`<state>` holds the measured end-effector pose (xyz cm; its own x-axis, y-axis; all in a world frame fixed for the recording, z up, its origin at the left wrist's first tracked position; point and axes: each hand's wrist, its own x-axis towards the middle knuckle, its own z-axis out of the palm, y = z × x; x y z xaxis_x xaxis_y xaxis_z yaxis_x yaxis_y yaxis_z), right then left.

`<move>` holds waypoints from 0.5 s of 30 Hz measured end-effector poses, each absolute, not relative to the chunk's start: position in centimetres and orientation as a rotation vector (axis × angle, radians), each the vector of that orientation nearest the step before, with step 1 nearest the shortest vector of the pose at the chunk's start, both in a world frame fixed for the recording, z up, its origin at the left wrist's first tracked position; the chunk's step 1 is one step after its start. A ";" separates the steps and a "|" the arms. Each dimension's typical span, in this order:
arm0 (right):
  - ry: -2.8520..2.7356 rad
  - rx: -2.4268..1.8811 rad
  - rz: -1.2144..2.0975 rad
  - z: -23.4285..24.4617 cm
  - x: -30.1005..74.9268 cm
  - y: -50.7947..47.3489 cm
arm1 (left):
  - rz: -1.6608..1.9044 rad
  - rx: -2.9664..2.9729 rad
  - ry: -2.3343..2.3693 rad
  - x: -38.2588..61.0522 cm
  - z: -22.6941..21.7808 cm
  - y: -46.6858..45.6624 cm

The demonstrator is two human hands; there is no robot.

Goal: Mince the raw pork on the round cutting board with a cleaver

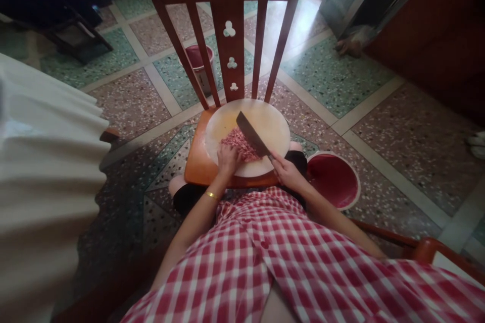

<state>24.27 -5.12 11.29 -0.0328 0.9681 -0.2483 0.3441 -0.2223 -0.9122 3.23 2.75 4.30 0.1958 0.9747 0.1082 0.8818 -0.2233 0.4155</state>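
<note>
A round pale chopping board (273, 121) lies on the seat of a red-brown wooden chair (197, 161). A small heap of pink minced meat (239, 142) sits near the board's front. My right hand (287, 170) grips the handle of a cleaver (252, 133), whose blade rests slanted on the meat. My left hand (228, 158) lies on the board's near edge, fingers curled against the meat. A gold bangle (212, 195) is on that wrist.
A red bowl (333, 179) stands on the tiled floor right of the chair. A red bucket (199, 65) sits behind the chair's slatted back (231, 35). White pleated cloth (41, 161) fills the left. My red checked dress (265, 262) covers the foreground.
</note>
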 end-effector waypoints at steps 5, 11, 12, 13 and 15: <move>-1.163 -1.586 1.389 11.2 24.9 -6.2 | 0.419 2.239 1.744 5.7 4.3 5.1; -1.098 -1.554 1.420 10.7 25.4 -6.2 | 0.539 1.765 1.713 4.7 4.0 7.2; -1.092 -1.545 1.427 10.5 25.3 -6.2 | 0.592 1.604 1.673 4.1 4.0 7.3; -1.081 -1.538 1.437 10.3 25.2 -6.3 | 0.651 1.452 1.621 3.5 4.2 7.4; -1.052 -1.534 1.474 10.0 25.0 -6.3 | 0.752 1.222 1.514 2.4 4.7 7.3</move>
<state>25.04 -6.35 10.03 -0.0009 0.9241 -0.3821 0.0613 -0.3813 -0.9224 2.42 7.30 4.66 0.0194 0.9483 -0.3167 0.3209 0.2941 0.9003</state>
